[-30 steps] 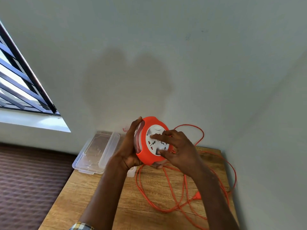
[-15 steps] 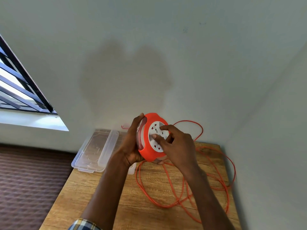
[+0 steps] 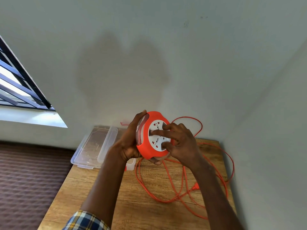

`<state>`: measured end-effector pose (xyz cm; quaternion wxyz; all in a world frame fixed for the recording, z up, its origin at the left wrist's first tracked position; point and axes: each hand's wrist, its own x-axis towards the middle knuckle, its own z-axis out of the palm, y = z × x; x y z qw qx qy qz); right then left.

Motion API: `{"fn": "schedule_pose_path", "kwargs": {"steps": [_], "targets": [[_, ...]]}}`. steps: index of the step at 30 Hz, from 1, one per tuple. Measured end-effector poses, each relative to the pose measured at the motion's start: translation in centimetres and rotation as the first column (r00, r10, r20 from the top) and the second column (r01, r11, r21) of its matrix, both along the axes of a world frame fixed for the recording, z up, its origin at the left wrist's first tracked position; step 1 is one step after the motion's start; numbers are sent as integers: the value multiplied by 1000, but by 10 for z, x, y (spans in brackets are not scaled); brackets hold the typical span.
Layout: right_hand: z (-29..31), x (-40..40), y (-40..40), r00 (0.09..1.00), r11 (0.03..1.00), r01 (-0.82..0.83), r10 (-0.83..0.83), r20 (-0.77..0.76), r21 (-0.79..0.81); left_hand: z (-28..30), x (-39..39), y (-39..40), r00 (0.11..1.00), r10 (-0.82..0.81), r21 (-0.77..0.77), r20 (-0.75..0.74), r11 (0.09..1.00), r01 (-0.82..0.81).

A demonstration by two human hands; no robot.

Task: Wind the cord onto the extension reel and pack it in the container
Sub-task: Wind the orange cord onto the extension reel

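Observation:
I hold an orange extension reel point(image 3: 146, 146) with a white socket face above the wooden table point(image 3: 103, 193). My left hand point(image 3: 128, 143) grips its back and rim from the left. My right hand point(image 3: 180, 143) lies on the white face, fingers and thumb pressed on it. The orange cord point(image 3: 167, 180) runs down from the reel and lies in loose loops on the table's right half, its plug point(image 3: 196, 187) near the right edge. A clear plastic container point(image 3: 93, 146) lies at the table's far left corner, overhanging the edge.
Grey walls close in behind and to the right of the table. A barred window point(image 3: 20, 87) is at left. A brown patterned floor point(image 3: 29, 180) lies left of the table. Part of the cord loops up against the back wall.
My right hand has turned on the white face, shifting its fingers round. The cord loops on the table have shifted slightly. The left hand keeps its grip.

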<state>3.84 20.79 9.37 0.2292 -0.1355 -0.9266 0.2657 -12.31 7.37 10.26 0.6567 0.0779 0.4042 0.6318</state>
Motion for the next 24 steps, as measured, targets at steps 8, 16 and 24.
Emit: {"fn": "schedule_pose_path", "kwargs": {"steps": [8,16,24], "targets": [[8,-9,-23,937,943,311,-325,-126,-119,1,6,6,999,42,18,-14,999,-42],[13,7,0,998,995,-50,53,27,-91,2,0,3,994,89,-36,-61,995,-91],[14,8,2,990,989,-135,136,22,-67,-5,-2,-4,999,-23,-7,-46,1000,22]]}}
